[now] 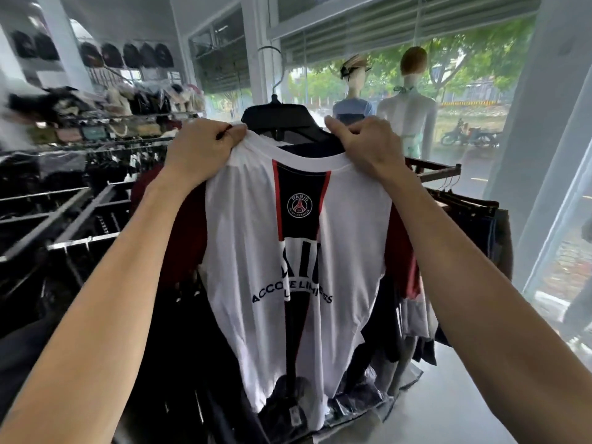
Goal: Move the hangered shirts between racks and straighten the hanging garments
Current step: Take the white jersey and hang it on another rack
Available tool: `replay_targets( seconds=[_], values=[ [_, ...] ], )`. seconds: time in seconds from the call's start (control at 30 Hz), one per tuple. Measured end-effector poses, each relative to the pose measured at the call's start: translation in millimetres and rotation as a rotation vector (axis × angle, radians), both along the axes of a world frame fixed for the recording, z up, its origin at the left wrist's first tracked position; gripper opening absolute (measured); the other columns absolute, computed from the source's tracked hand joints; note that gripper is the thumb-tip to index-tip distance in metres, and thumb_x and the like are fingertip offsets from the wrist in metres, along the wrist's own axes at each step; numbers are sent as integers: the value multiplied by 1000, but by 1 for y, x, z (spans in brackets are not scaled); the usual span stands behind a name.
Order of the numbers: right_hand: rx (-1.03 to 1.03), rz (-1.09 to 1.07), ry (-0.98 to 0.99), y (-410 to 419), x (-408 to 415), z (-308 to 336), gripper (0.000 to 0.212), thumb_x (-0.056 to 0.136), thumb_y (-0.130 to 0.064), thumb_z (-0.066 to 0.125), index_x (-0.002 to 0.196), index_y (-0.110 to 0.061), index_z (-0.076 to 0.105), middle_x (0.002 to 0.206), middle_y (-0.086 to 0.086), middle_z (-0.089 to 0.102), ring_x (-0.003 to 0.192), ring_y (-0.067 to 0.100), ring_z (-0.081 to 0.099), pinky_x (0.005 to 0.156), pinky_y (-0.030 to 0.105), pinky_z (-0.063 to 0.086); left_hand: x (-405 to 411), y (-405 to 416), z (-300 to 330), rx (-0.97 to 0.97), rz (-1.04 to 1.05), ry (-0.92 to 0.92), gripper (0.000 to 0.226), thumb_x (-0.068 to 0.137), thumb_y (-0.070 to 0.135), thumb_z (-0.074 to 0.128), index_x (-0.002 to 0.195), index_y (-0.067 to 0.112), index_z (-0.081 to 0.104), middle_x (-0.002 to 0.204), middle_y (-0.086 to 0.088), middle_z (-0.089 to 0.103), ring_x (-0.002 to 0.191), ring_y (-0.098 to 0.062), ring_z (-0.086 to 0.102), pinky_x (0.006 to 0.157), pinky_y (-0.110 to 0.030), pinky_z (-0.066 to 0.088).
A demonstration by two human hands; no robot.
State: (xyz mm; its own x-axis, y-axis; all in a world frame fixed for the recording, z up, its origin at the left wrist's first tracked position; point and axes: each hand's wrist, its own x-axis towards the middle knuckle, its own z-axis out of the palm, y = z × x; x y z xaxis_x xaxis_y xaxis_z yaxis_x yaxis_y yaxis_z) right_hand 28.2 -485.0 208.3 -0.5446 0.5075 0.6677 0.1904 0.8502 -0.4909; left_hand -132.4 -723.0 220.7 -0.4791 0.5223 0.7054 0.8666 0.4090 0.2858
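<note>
Holding the white shirt (288, 251) up, the left hand (200, 152) and right hand (365, 145) pinch its shoulders; its hanger (275, 118) is not on a rack yet.

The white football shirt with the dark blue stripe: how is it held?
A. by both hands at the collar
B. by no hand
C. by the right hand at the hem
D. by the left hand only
A: the left hand and the right hand each pinch the collar of the white football shirt.
</note>
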Motion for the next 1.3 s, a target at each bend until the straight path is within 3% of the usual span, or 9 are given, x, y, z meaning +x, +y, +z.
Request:
replay_targets(
  seconds=[0.17,0.27,0.43,0.57,0.7,0.87,1.0,1.1,1.3],
  values=[
    [-14,202,-12,-42,-42,-1,71,94,-70,50,47,-17,45,52,1,46,52,18,45,55,34,33,16,-67,-5,38,225,91,54,98,61,43,79,15,65,71,0,62,80,-26,61,62,-34,35],
    [-40,321,-12,-78,-69,-7,71,88,-78,48,68,-16,75,68,6,68,66,23,62,66,36,48,26,-115,-11,-1,348,148,62,91,71,47,104,15,71,92,0,71,102,-28,65,76,-33,42],
    [-59,507,-9,-166,-103,-9,76,88,-76,53,45,-19,30,36,-8,30,43,14,36,52,32,29,36,-210,-23,-15,489,108,50,80,79,53,79,29,61,73,8,63,87,-26,65,74,-36,44],
    [-22,655,-15,-252,-135,-8,78,85,-81,50,51,-11,52,47,-1,45,50,17,47,54,32,33,40,-298,-33,61,629,90,51,80,77,56,72,27,59,69,5,62,83,-27,64,69,-38,45],
    [46,833,-62,-355,-157,-16,70,81,-83,54,48,-21,54,44,-9,45,46,6,45,51,31,30,46,-398,-43,71,840,76,52,86,72,52,81,21,63,79,3,67,83,-23,63,71,-36,46],
    [47,1050,-104,-489,-187,-41,50,77,-83,57,72,-36,71,70,-12,69,74,6,65,61,32,43,49,-528,-63,115,1021,-20,43,98,57,47,98,17,65,90,-6,65,98,-32,62,71,-37,39],
    [-15,1140,-105,-596,-196,-72,39,84,-74,60,73,-38,71,70,-16,68,74,4,64,60,29,40,53,-608,-79,72,1138,-78,49,97,58,46,119,17,60,102,-5,69,104,-31,62,75,-35,40],
    [-67,1220,-103,-671,-200,-98,40,83,-73,60,81,-36,74,75,-18,70,79,4,65,65,33,47,54,-661,-89,135,1230,-140,36,97,59,43,100,24,51,77,7,59,95,-31,62,76,-39,41],
    [-239,1565,-197,-793,-219,-115,19,88,-46,74,84,-28,76,81,-13,74,76,0,65,73,27,50,59,-753,-105,232,1378,-154,32,98,52,49,106,22,59,66,8,54,77,-21,56,68,-34,34]
  ],
)
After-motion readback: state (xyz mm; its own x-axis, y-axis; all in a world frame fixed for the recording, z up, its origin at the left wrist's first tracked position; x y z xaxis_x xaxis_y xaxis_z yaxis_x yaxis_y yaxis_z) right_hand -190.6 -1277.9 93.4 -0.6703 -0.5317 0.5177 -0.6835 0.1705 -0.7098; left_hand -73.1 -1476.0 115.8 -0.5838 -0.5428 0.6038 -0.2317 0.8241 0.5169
